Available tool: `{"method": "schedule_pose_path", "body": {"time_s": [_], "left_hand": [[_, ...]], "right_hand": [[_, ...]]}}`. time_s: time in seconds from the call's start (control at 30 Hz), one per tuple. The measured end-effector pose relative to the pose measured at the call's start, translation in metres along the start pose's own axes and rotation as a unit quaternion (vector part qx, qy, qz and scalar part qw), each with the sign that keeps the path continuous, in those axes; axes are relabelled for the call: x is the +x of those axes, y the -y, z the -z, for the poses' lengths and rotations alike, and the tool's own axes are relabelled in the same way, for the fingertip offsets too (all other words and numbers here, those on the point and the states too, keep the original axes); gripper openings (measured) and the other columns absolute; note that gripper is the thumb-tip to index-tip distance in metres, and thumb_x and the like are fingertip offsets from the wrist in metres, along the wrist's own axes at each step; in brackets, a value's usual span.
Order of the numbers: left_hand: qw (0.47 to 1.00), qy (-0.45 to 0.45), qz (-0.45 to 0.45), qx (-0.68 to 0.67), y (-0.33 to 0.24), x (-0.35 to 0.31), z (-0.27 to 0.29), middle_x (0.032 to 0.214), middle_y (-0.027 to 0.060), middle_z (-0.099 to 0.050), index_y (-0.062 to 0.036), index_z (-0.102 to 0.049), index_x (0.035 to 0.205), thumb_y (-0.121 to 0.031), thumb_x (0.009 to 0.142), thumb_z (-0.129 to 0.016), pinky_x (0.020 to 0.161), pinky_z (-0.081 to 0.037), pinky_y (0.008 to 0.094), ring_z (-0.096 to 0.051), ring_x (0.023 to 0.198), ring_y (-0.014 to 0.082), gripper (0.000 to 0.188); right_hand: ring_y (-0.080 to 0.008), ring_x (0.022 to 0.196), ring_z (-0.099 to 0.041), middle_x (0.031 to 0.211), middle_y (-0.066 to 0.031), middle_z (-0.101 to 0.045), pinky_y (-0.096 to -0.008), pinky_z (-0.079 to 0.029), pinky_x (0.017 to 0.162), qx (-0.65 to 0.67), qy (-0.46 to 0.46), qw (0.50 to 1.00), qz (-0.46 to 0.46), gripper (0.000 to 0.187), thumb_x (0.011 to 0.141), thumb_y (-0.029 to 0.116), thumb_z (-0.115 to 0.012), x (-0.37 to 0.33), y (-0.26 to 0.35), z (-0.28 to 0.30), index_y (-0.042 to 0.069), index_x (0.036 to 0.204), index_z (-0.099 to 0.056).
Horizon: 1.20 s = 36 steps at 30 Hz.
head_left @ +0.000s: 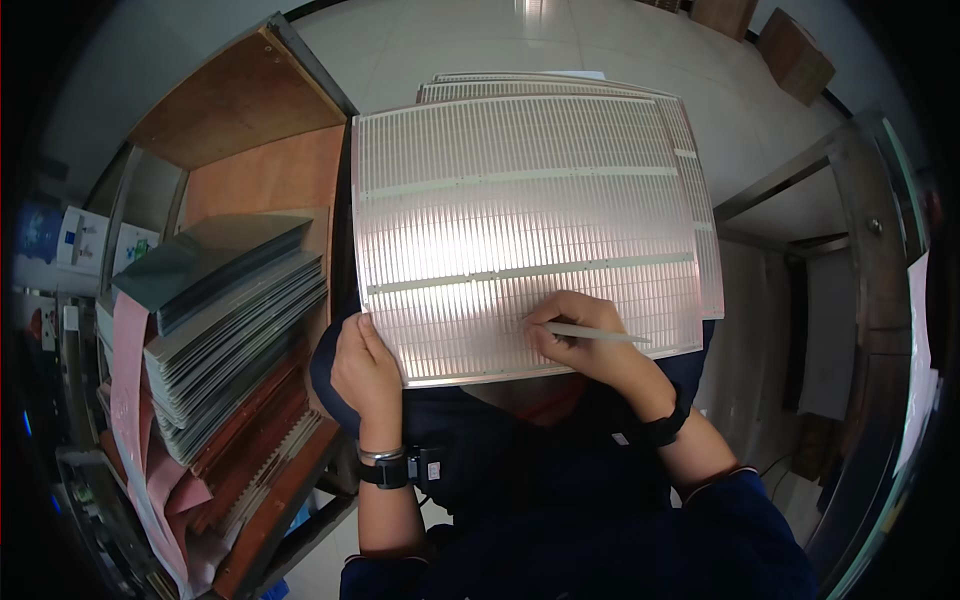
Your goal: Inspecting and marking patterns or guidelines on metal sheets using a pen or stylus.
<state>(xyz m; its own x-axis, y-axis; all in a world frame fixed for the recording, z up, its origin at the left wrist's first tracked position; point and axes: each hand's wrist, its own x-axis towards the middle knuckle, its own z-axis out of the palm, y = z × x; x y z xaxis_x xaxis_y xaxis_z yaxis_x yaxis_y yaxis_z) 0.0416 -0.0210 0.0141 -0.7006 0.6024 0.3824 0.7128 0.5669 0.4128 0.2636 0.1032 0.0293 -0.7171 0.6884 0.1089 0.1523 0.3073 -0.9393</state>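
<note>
Across the lap [690, 367], I see a striped panel [520, 215] over mostly covered sheets [707, 250]; left hand [368, 368] grips its edge, some fingers hidden; right hand [585, 335] clasps a pale stick [612, 334], tip obscured.

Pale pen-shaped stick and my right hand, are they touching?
Touching. The head view shows the right hand gripping the pale stick, its shaft lying across the hand.

From far away, I see what looks like a workshop: a striped board [530, 225], a pile of thin sheets [240, 335], a wooden stand [262, 172], brown boxes [795, 58].
</note>
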Motion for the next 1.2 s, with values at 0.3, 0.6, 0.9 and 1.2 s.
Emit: {"method": "schedule_pose_path", "body": {"time_s": [0.3, 0.6, 0.9, 1.2], "left_hand": [[1.0, -0.003, 0.004, -0.01, 0.001, 0.0, 0.0, 0.078, 0.0146, -0.063, -0.0041, -0.062, 0.088, -0.02, 0.095, -0.046, 0.058, -0.046, 0.0397, -0.061, 0.069, 0.0333, 0.024], [0.999, -0.007, 0.002, -0.038, 0.003, 0.0, 0.0, 0.077, 0.015, -0.063, -0.0035, -0.062, 0.088, -0.02, 0.095, -0.047, 0.058, -0.045, 0.0391, -0.061, 0.068, 0.0333, 0.023], [0.999, -0.003, 0.012, -0.041, 0.003, 0.0, 0.001, 0.077, 0.0154, -0.063, -0.004, -0.062, 0.088, -0.021, 0.095, -0.045, 0.058, -0.045, 0.0397, -0.06, 0.068, 0.0338, 0.025], [0.998, 0.02, 0.027, -0.049, 0.004, -0.002, 0.003, 0.078, 0.0199, -0.061, -0.0004, -0.059, 0.09, -0.025, 0.098, -0.04, 0.062, -0.044, 0.041, -0.058, 0.071, 0.0375, 0.032]], "right_hand": [[-0.0202, 0.068, -0.063, 0.076, -0.009, -0.063, -0.0279, -0.05, 0.061, -0.064, -0.01, 0.997, 0.037, 0.011, 0.076, 0.008, -0.068, 0.002, -0.005, 0.007, 0.002, 0.084, -0.064], [-0.0201, 0.064, -0.062, 0.075, -0.0091, -0.062, -0.028, -0.05, 0.059, -0.048, -0.034, 0.998, -0.003, 0.01, 0.076, 0.007, -0.067, 0.0, -0.006, 0.005, 0.003, 0.083, -0.064], [-0.0173, 0.066, -0.063, 0.078, -0.0087, -0.064, -0.0269, -0.049, 0.06, -0.043, -0.069, 0.997, -0.014, 0.012, 0.079, 0.009, -0.068, 0.001, -0.003, 0.006, 0.002, 0.087, -0.064], [-0.0269, 0.104, -0.059, 0.112, -0.0169, -0.061, -0.0348, -0.044, 0.091, -0.226, -0.418, 0.88, 0.009, 0.03, 0.097, 0.017, -0.043, -0.012, -0.016, 0.068, -0.001, 0.115, -0.058]]}}
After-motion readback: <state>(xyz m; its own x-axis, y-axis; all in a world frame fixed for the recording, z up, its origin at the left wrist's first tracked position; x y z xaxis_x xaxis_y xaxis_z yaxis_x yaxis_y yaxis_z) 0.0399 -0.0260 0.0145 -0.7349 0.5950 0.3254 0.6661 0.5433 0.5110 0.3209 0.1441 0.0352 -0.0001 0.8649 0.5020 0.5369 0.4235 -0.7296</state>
